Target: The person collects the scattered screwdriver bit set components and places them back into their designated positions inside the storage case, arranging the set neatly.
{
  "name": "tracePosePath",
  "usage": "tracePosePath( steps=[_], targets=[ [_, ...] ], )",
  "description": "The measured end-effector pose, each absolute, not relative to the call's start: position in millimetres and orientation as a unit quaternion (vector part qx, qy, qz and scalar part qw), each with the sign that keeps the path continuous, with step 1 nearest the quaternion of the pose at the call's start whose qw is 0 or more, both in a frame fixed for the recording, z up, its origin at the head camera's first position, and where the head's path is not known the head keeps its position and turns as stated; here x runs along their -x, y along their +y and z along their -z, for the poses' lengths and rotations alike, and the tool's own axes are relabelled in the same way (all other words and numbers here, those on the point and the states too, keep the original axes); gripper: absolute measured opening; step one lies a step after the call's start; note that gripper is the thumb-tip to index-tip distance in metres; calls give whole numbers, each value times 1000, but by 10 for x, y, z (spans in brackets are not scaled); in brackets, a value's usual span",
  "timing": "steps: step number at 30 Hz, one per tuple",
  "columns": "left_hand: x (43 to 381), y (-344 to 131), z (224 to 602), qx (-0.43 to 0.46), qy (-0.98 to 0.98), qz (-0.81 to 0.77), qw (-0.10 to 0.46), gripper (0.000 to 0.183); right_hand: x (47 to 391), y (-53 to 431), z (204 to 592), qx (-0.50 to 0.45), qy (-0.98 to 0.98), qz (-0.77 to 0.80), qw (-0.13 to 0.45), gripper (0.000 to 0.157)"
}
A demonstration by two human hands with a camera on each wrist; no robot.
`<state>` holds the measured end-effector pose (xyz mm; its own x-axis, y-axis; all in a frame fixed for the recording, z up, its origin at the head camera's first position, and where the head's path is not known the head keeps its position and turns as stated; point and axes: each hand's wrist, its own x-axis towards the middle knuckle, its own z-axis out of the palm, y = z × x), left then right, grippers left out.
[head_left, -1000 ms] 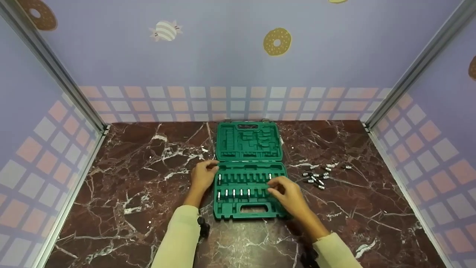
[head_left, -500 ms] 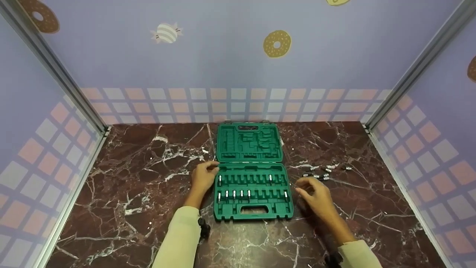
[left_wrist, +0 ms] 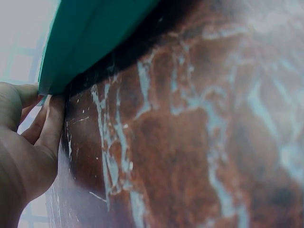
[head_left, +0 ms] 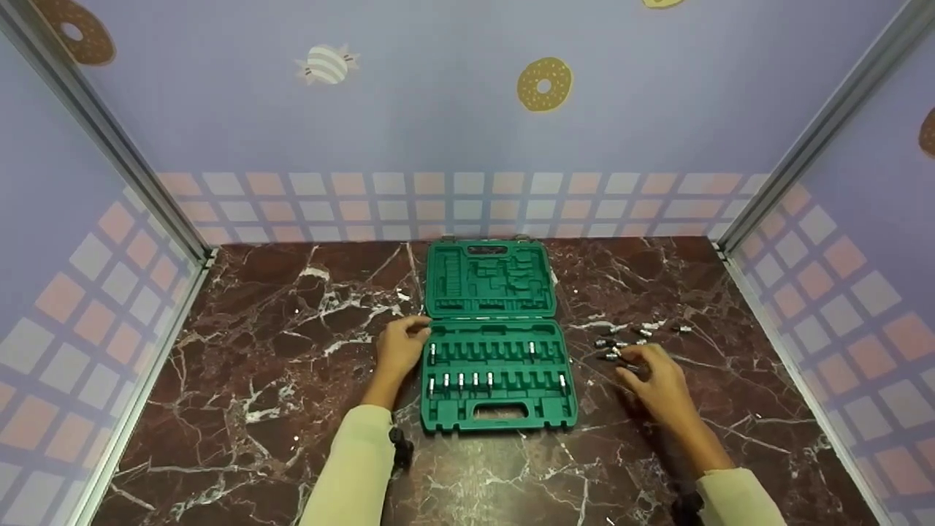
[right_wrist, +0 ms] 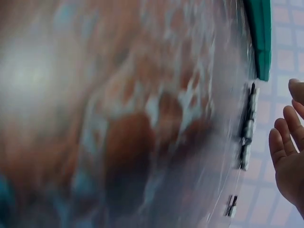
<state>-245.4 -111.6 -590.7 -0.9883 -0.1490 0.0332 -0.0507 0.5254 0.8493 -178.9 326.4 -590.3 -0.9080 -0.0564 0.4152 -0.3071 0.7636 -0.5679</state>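
An open green socket-bit case (head_left: 499, 369) lies on the marble-patterned table, its lid folded back. Several silver socket bits stand in its front row, including one bit (head_left: 562, 384) at the right end; two more are in the back row. At the case's left edge near the hinge, my left hand (head_left: 399, 347) holds on with thumb and fingers; the left wrist view shows the thumb (left_wrist: 29, 94) against the case corner. To the right of the case, my right hand (head_left: 659, 381) reaches over loose dark-tipped socket bits (head_left: 612, 357), thumb and fingers apart. It partly hides the pile.
More loose bits lie behind the right hand, one bit (head_left: 683, 329) farther right than the others. A patterned back wall (head_left: 467, 131) rises right behind the lid. Side walls with metal corner posts (head_left: 803, 131) bound the table left and right.
My right hand has left the case's front right slots and moved right to the loose bits. A bit now shows in the front row's right end. The left hand has stayed in place.
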Motion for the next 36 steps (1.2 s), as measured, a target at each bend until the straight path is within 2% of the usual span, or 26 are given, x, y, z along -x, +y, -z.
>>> tracePosePath(
  steps=[11, 36],
  targets=[
    [2479, -1110, 5903, -58, -870, 486, 57, 19, 1842, 3427, 5967, -70, -944, -291, 138, 31],
    [2473, -1101, 5927, -67, -870, 487, 44, 19, 1879, 3513, 6074, -80, -952, -262, 134, 20]
  ],
)
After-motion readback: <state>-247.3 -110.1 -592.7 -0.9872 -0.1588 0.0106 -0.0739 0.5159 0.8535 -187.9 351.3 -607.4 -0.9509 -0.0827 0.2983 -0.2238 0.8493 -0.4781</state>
